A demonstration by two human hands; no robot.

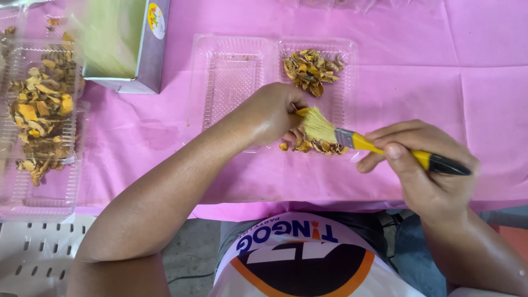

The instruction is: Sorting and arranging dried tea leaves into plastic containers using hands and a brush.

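With the left hand (272, 113) pinching a dried slice (300, 111), the right hand (423, 165), gripping the paintbrush (363, 142), should sweep lightly over the clear tray (236, 71).

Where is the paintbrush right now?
In the head view, the paintbrush is right of centre, held in the right hand, its bristles touching the left hand's fingertips above dried yellow pieces.

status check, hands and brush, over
Right hand grips brush. Left hand pinches a dried slice at the bristles. Open tray beneath, slices piled in it. Nothing in the way.
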